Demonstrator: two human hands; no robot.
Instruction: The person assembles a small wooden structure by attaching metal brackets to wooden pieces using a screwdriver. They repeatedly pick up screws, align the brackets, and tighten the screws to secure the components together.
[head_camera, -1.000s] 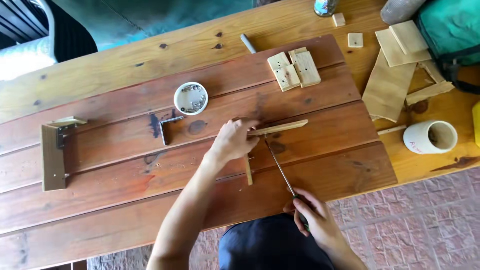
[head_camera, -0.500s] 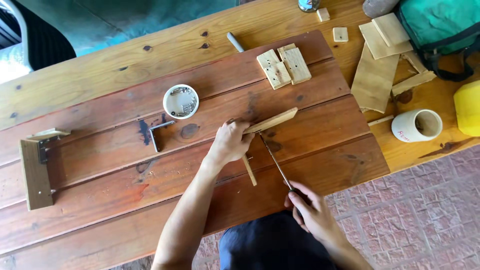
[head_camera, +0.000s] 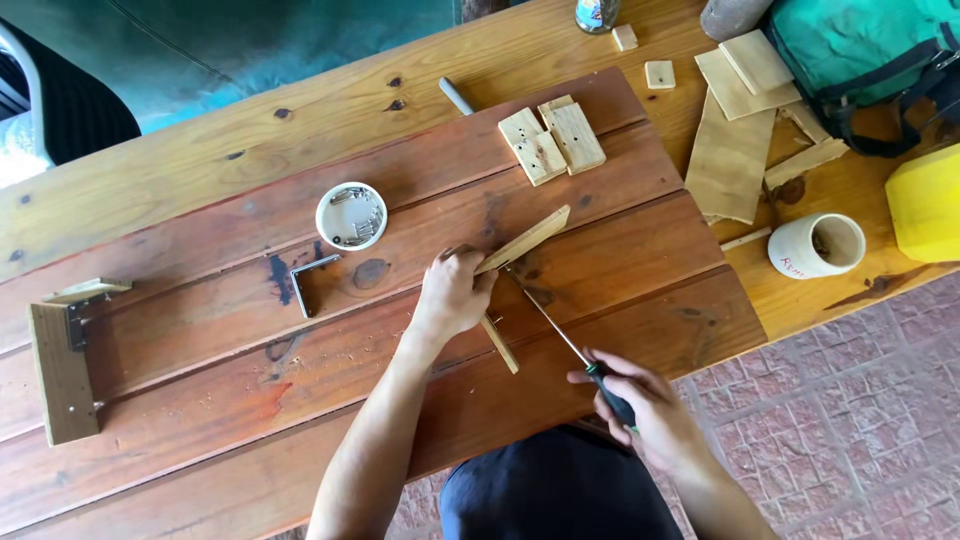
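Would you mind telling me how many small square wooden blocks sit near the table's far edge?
2: one small block beside the jar at the far edge, and another block just nearer, left of the stacked boards. More may hide beneath the green bag.

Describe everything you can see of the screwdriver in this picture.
The screwdriver has a long, thin metal shaft and a dark handle with a bit of green showing. It lies slantwise, low over the table, its tip up and left against the wood strip, its handle down and right. The right hand is closed round the handle and hides most of it. The left hand steadies the strip near the tip. The tip's shape is too small to tell.
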